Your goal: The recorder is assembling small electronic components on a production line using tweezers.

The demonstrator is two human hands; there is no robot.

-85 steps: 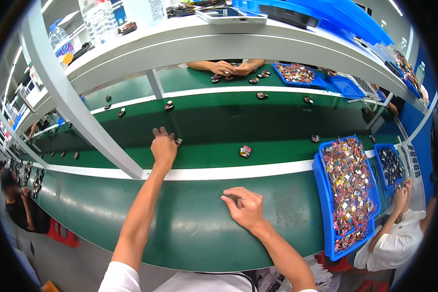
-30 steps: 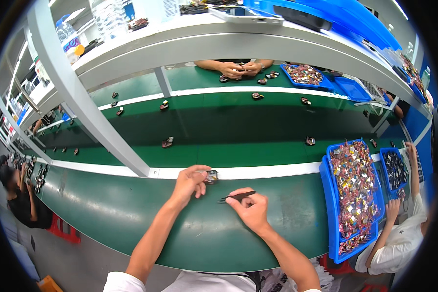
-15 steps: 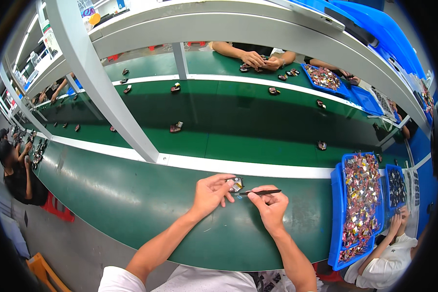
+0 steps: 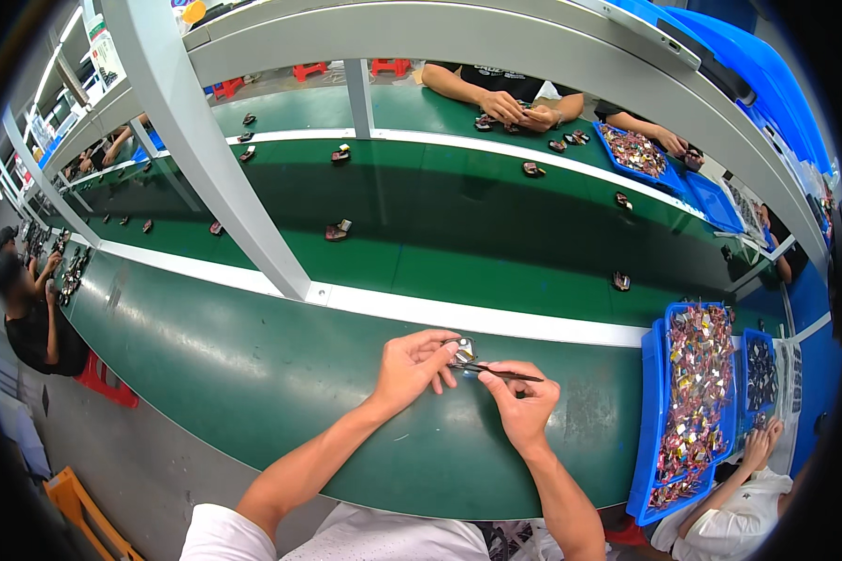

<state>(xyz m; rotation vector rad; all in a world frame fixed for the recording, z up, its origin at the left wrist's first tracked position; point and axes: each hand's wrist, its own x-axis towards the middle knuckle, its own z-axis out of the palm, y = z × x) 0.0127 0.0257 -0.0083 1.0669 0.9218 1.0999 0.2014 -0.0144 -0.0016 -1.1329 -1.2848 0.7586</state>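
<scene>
A small part [image 4: 464,352] has dark edges and a shiny, pale face. The left grip [image 4: 412,369] holds it by its left side, up near the far edge of the green bench [image 4: 281,374]. The tweezers [image 4: 516,377] are thin and black. They lie slanted in the right grip [image 4: 526,404], with their tips pointing left, right at the part. Whether they touch is too small to see.

Tweezers [image 4: 518,376] are black, the table [image 4: 253,383] green, the part [image 4: 465,350] seemingly silvery.
</scene>
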